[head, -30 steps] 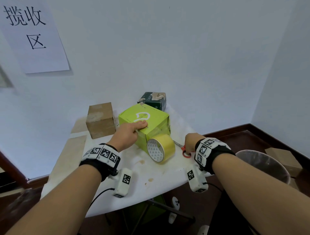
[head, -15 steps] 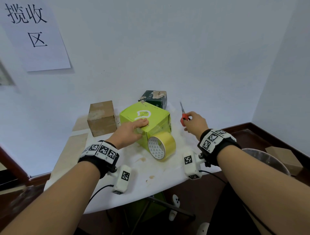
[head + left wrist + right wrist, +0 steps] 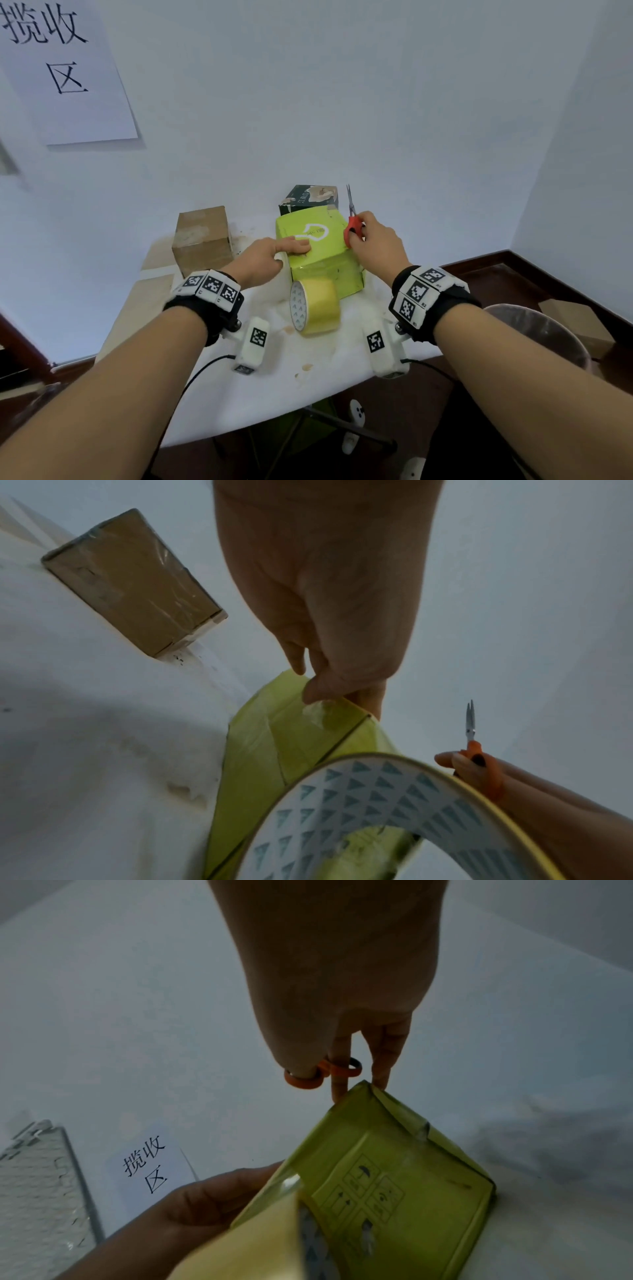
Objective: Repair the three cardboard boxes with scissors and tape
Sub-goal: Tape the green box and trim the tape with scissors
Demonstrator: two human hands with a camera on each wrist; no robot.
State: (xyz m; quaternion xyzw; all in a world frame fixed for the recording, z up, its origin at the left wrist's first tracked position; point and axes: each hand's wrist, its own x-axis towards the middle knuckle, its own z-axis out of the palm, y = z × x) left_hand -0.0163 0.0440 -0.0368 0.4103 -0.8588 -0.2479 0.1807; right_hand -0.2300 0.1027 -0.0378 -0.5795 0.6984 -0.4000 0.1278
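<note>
Right hand (image 3: pixel 375 241) now at green box (image 3: pixel 318 253) gripping scissors (image 3: pixel 352 222), left hand (image 3: pixel 270 257) flat atop, tape roll (image 3: pixel 315 305) in front

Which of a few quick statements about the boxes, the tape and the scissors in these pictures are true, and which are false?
1. The right hand holds the scissors with the blades pointing up. True.
2. The tape roll lies flat on top of the brown box. False: it stands on its edge on the table, in front of the green box.
3. The left hand rests fingers on the green box's top. True.
4. The dark box is nearest the camera. False: it sits behind the green box, by the wall.
5. The scissors' handles are blue. False: they are orange-red.
</note>
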